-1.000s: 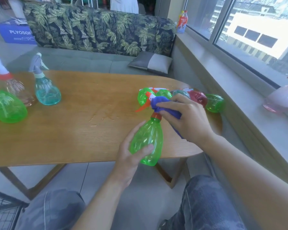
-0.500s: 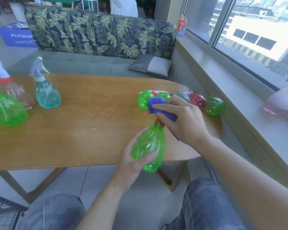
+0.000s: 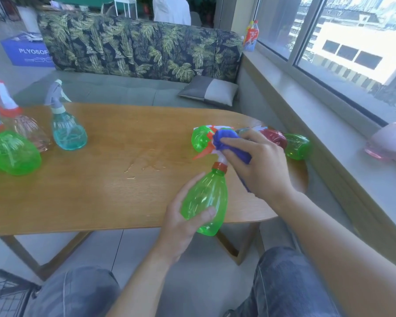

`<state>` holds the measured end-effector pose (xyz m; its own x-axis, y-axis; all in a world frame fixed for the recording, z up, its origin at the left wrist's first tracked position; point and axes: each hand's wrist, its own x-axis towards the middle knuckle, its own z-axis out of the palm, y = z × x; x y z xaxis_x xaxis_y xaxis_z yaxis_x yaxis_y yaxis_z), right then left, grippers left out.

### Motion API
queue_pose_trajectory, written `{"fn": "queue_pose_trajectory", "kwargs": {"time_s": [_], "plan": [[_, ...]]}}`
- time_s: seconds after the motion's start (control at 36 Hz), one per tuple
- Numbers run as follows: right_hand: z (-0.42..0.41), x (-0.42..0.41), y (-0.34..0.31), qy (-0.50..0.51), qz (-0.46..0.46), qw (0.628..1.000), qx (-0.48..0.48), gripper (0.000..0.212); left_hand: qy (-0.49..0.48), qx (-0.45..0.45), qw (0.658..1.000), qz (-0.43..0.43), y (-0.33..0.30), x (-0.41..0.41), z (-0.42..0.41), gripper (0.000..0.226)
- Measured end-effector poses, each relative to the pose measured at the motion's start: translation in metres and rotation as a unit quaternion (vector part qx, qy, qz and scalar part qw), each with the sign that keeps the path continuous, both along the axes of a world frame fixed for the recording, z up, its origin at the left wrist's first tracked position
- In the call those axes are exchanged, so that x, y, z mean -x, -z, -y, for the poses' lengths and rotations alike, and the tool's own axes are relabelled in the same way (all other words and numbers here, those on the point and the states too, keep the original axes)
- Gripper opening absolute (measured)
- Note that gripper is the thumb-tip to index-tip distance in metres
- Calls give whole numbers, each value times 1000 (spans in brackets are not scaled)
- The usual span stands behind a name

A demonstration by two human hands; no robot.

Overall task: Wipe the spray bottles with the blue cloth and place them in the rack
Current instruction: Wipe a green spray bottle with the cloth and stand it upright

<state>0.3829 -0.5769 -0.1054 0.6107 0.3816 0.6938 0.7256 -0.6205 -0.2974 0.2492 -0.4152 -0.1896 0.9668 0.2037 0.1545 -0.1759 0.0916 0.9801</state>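
Left hand [image 3: 183, 221]: fingers and thumb curled around clear green plastic spray bottle [image 3: 206, 200]. Right hand [image 3: 261, 163]: pinches bunched blue cloth [image 3: 229, 143] over bottle's head.

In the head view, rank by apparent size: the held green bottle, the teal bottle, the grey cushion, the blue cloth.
1. Held green bottle, though nearest the camera.
2-3. Grey cushion and teal bottle: too alike to rank.
4. Blue cloth, partly hidden.
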Motion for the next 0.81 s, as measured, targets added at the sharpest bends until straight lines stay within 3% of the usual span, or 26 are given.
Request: {"fn": "queue_pose_trajectory", "kwargs": {"time_s": [0.11, 0.25, 0.39, 0.56, 0.81], "plan": [[0, 9, 6, -54, -14, 997, 46, 27, -15, 11, 1000, 2, 1, 0, -2, 73], [6, 7, 4, 6, -21, 1000, -19, 26, -4, 31, 999, 6, 0, -2, -1, 75], [6, 19, 13, -116, -50, 991, 39, 28, -16, 64, 998, 11, 2, -2, -3, 73], [7, 6, 1, -22, -29, 999, -26, 31, 14, 49, 999, 3, 0, 0, 0, 75], [-8, -1, -24, -10, -123, 991, -56, 26, 15, 13, 1000, 16, -5, 2, 1, 74]]}}
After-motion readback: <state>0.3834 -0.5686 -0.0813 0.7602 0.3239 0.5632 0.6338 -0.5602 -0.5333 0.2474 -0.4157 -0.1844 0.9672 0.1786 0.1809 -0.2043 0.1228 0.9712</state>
